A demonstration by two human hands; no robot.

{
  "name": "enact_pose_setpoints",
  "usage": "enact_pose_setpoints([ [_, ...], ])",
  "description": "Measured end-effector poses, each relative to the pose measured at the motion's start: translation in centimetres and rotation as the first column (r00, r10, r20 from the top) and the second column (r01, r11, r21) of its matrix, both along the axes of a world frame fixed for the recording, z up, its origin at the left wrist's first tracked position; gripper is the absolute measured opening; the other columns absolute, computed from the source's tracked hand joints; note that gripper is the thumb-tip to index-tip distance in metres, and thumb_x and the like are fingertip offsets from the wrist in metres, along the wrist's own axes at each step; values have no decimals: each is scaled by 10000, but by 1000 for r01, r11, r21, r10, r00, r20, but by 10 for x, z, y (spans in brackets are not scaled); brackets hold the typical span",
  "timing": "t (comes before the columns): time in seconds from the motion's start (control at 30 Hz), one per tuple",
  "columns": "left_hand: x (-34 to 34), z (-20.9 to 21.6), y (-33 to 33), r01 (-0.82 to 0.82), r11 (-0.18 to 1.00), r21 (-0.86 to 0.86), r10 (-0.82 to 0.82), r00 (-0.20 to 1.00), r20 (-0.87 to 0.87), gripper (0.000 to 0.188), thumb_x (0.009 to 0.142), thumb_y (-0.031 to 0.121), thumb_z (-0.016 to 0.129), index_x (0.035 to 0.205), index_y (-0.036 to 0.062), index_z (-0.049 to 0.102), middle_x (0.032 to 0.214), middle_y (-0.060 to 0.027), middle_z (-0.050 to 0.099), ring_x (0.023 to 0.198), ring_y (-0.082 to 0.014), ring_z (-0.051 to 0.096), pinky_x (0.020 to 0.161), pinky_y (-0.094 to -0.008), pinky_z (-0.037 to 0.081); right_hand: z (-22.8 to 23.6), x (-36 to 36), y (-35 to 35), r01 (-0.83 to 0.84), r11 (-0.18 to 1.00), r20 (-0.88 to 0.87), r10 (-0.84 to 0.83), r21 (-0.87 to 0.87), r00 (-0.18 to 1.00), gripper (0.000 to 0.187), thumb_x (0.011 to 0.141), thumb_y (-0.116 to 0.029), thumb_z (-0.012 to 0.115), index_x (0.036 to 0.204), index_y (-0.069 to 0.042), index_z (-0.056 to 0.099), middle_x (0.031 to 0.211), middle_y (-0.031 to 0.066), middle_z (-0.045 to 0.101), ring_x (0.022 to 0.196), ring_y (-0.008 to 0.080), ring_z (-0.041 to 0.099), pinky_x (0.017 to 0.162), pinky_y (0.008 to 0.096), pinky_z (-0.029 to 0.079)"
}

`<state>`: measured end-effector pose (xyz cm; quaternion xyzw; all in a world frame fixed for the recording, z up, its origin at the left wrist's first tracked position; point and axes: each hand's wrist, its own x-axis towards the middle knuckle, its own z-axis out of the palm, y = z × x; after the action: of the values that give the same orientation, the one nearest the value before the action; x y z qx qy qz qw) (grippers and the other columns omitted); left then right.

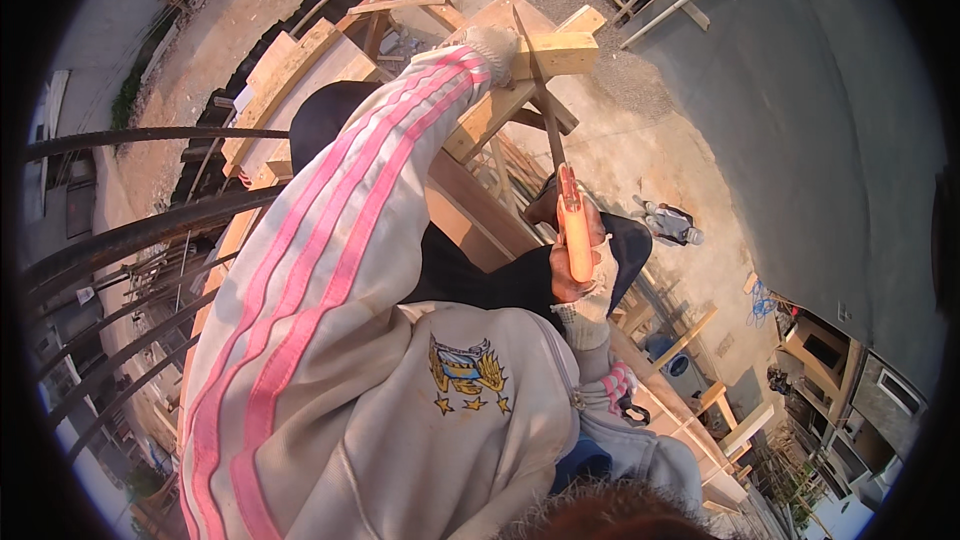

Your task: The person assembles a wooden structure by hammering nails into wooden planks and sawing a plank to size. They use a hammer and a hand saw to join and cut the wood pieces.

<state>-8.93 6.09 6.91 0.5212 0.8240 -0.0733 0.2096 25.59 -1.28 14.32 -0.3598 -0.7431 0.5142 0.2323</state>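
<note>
My left hand [494,44], in a worn work glove, presses down on a pale wooden beam [558,52] lying across a timber trestle. My right hand [582,278], also gloved, grips the orange handle of a handsaw [573,223]. The saw's thin blade [538,80] runs up from the handle to the beam, right beside my left hand. My left sleeve is pale with pink stripes. My dark-trousered leg is propped up against the timber under the beam.
Wooden planks and frames [300,65] are stacked at the left of the trestle. Dark curved steel bars [130,230] cross the left side. A sandy concrete ground [650,130] lies below, with a small grey object [672,223] on it. More timber pieces [700,400] lie at the lower right.
</note>
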Motion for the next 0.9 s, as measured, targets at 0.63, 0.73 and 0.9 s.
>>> enact_pose_setpoints([
  [0.63, 0, 19, 10, 52, 996, 68, -51, 999, -19, 542, 695, 349, 893, 1115, 43, 739, 1077, -158, 762, 1017, -311, 745, 847, -440, 601, -16, -105, 84, -106, 977, -62, 119, 183, 991, 573, 870, -53, 629, 1433, -6, 541, 1153, 158, 717, 895, 230, 681, 835, 323, 530],
  [0.73, -4, 6, 2, 36, 998, 55, -35, 999, -22, 509, 702, 328, 881, 1112, 58, 748, 1080, -147, 763, 1019, -305, 746, 850, -438, 600, -23, -25, 28, -59, 995, 19, 57, 85, 998, 545, 896, -42, 608, 1436, -17, 542, 1153, 111, 696, 920, 201, 663, 835, 310, 525],
  [0.9, -4, 6, 1, 26, 1000, 3, -26, 1000, -16, 506, 692, 310, 875, 1111, 53, 751, 1084, -143, 763, 1023, -306, 745, 854, -436, 599, -28, 73, -29, -12, 995, 32, 16, -103, 999, 622, 891, -93, 629, 1490, -7, 484, 1343, 92, 630, 1101, 160, 625, 925, 258, 480],
])
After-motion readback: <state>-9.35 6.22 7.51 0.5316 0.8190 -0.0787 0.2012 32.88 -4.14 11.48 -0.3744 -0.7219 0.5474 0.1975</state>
